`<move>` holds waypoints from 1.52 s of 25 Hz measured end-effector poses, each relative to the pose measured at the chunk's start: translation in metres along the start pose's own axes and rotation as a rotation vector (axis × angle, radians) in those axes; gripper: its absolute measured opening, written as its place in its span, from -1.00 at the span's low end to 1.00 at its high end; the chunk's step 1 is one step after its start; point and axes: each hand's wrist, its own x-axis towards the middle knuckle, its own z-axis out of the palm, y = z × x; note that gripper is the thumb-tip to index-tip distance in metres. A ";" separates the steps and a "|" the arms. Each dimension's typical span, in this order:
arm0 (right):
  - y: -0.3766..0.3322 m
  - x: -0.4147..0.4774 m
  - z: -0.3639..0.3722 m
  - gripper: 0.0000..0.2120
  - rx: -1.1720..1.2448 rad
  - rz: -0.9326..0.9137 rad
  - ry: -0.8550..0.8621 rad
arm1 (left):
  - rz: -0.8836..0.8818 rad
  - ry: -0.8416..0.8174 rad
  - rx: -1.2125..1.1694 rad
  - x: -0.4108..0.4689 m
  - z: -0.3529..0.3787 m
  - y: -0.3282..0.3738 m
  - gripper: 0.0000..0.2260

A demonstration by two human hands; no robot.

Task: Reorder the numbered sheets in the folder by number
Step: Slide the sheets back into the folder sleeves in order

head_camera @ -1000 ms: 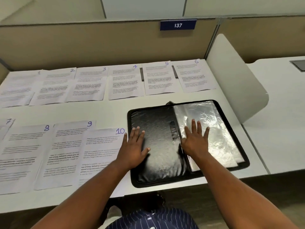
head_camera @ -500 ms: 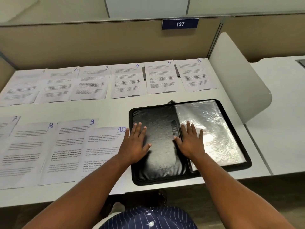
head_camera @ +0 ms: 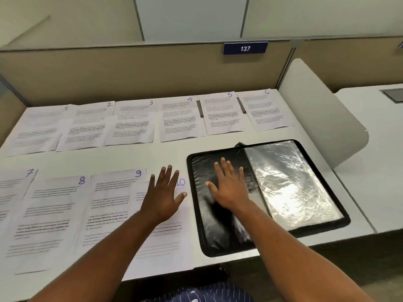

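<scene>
White paper covers the pale desk (head_camera: 130, 159) in two rows. Along the far edge, sheet 1 (head_camera: 39, 129) starts at the left and the numbers run up to sheet 6 (head_camera: 266, 110) at the right. Nearer, sheet 7 (head_camera: 11, 192), sheet 8 (head_camera: 50, 214), sheet 9 (head_camera: 113, 199) and sheet 10 (head_camera: 165, 243) overlap slightly. The left hand (head_camera: 162, 199) lies flat over sheet 10, fingers straight and spread, partly hiding its number; contact is unclear. Just right of it sits the open black folder (head_camera: 214, 234), at the near right of the desk. The right hand (head_camera: 229, 190) rests on its dark left half, fingers spread. Clear plastic sleeves (head_camera: 290, 184) fill its right half.
</scene>
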 end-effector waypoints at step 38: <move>-0.526 0.193 0.143 -0.14 0.019 -0.289 -0.142 | -0.410 -0.038 -0.143 -0.017 -0.096 -0.535 -0.29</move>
